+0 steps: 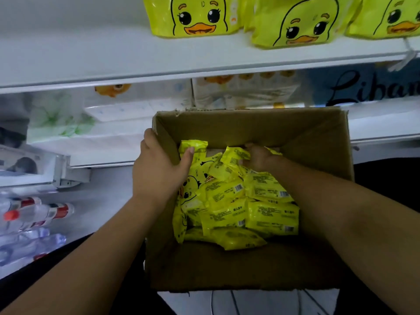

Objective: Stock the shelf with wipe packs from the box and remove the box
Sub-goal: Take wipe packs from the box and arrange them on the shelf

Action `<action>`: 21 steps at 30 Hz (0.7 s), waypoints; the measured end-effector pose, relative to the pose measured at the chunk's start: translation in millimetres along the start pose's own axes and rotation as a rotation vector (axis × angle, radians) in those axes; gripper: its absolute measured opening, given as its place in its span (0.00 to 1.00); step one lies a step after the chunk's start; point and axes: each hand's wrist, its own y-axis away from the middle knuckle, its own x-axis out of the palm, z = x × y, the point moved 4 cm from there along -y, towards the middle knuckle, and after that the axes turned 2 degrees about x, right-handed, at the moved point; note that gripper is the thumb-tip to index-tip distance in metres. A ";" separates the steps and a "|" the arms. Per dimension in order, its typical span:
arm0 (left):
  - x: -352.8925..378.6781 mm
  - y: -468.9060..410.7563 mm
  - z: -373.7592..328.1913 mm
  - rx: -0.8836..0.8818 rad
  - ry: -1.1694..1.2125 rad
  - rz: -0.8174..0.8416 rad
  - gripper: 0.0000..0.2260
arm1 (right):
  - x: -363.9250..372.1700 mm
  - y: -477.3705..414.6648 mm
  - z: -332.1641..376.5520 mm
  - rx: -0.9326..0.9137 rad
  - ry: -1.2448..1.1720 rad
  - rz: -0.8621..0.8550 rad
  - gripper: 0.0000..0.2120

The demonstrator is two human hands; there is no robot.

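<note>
An open cardboard box [313, 133] sits in front of me, below the shelves, with several small yellow duck-print wipe packs [268, 214] heaped inside. My left hand [159, 169] grips the box's left wall, fingers outside and thumb inside against a pack. Deep in the far part of the box, my right hand [259, 159] has its fingers curled into the yellow packs; which pack it holds is hidden. Three large yellow duck packs [195, 17] stand on the upper white shelf [91, 64].
The shelf below holds white tissue packs [245, 92] and a green-flowered pack [59, 119]. Water bottles with red caps [34, 214] lie at lower left. A blue sign with dark lettering [372, 87] is at right behind the box.
</note>
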 end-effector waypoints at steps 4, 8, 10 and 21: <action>2.6 -1.8 0.5 -0.014 -0.013 -0.018 0.39 | 11.4 -20.4 -12.0 0.063 0.049 0.033 0.40; 3.6 -3.0 -0.4 0.006 -0.023 -0.031 0.39 | 9.5 -21.9 -11.7 0.019 0.035 -0.018 0.40; 3.7 -3.1 0.2 0.013 -0.026 -0.032 0.39 | 4.4 -17.6 -9.7 -0.013 -0.044 -0.014 0.35; 0.8 -0.7 -1.1 0.008 -0.035 -0.045 0.36 | -47.5 44.3 2.4 -0.230 -0.312 -0.003 0.17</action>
